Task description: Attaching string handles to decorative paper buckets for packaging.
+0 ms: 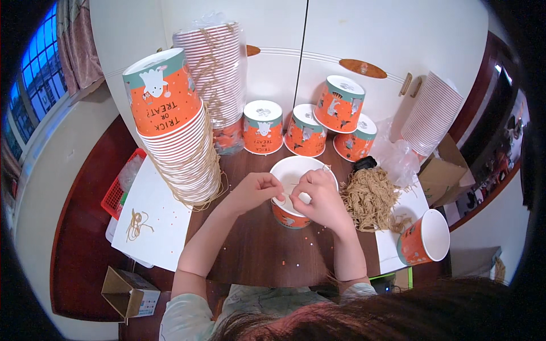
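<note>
In front of me a paper bucket [291, 218] stands upright, mouth up, with a white inside and an orange printed outside. My left hand [259, 190] is at its near left rim, thumb and fingers pinched together. Over the near right rim, my right hand [319, 196] is closed, with the fingertips curled inward and facing the left ones. A thin strand seems to lie between the fingertips, but it is too small to make out. To the right lies a heap of tan cords [371, 199], close to my right hand.
At left stands a tall stack of upturned buckets [179, 150] draped with cords. Behind it is a bagged stack [213, 74]. Several upturned buckets [263, 128] stand at the back. One bucket [434, 236] lies tilted at right, below another stack [432, 113]. Loose cords [138, 224] lie at left.
</note>
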`<state>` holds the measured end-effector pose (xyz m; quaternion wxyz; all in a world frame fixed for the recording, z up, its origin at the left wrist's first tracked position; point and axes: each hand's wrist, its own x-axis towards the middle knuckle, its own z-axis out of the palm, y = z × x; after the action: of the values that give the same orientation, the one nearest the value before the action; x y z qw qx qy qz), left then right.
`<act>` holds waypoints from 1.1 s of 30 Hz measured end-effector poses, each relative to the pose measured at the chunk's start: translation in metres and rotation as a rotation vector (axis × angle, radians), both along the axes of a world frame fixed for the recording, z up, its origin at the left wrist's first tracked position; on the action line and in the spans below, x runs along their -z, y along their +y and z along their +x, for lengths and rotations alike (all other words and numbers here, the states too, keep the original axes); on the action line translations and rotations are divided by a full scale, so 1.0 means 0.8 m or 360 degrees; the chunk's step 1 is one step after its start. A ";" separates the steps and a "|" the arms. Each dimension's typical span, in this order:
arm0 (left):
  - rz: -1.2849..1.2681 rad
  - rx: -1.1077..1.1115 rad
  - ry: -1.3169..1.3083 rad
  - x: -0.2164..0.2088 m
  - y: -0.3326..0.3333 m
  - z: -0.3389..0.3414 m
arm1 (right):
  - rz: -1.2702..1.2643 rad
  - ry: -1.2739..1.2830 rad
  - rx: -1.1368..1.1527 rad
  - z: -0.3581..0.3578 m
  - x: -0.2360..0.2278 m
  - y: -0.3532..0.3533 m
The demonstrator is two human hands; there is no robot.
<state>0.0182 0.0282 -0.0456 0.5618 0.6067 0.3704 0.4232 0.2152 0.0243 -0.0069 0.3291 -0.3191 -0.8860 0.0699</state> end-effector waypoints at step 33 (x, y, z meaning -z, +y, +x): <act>0.0247 -0.0313 0.0367 -0.009 -0.008 -0.011 | -0.0309 0.0358 -0.0009 -0.034 0.031 0.008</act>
<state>0.0091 0.0217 -0.0388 0.4228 0.6537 0.4563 0.4310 0.1882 0.0303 -0.0314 0.3935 -0.3370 -0.8336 0.1916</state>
